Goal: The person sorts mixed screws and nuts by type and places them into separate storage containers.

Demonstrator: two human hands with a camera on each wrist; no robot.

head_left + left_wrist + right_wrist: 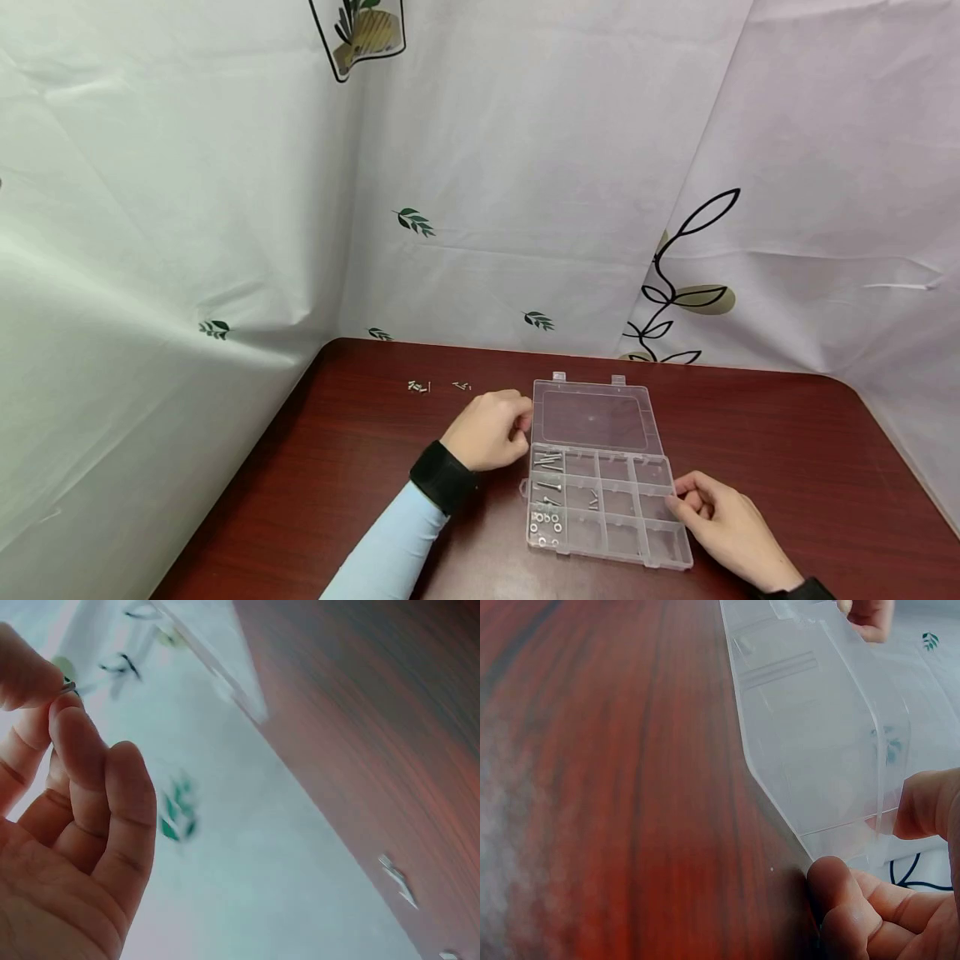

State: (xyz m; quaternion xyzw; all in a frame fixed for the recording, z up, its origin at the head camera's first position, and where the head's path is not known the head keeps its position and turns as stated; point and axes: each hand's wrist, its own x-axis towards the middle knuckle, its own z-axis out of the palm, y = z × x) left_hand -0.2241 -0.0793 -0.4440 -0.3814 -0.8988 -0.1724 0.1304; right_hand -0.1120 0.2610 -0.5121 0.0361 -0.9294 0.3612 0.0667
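Observation:
A clear plastic compartment box [607, 515] lies on the table with its hinged lid [600, 419] laid back. My left hand [491, 429] is left of the lid, thumb and forefinger pinching a small screw [69, 688]; only its silvery end shows in the left wrist view. At the box's right side, my right hand [723, 525] grips the edge, the thumb at the top of the wall and the curled fingers [832, 883] low beside it. The left column of compartments holds long screws [548, 461] and nuts [546, 518]; a few short screws [593, 500] lie in a middle one.
Two small groups of screws, one farther left [418, 387] and one nearer the lid [462, 386], lie on the dark red wooden table [337, 467] toward its back edge. White fabric [510, 167] with leaf prints hangs behind and along the left side.

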